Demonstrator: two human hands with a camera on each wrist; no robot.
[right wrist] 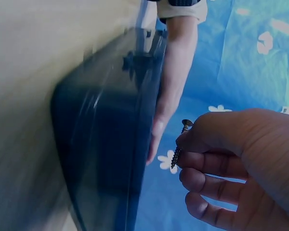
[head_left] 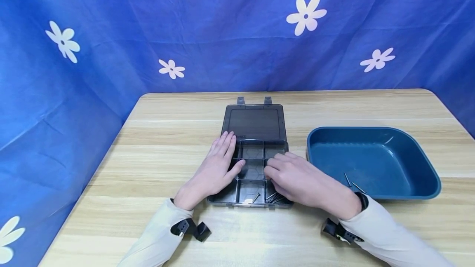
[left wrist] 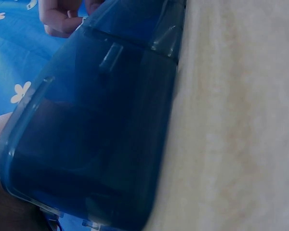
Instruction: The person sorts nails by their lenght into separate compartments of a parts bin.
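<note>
Dark, translucent plastic box (left wrist: 101, 125) with rounded corners, side-on.
Beyond its edge, the right hand (left wrist: 60, 18) bends its fingers; pale wood-grain tabletop (left wrist: 236, 120) lies right, blue white-flowered cloth (left wrist: 9, 57) left.

We see a curtained-off recording station: a wood-grain tabletop (head_left: 167, 147) enclosed at the back and sides by blue cloth (head_left: 230, 44) printed with white flowers (head_left: 300, 17), and black wrist cameras (head_left: 202, 232) strapped over pale sleeves (head_left: 153, 232). We cannot tell what kind of room lies beyond.
</note>
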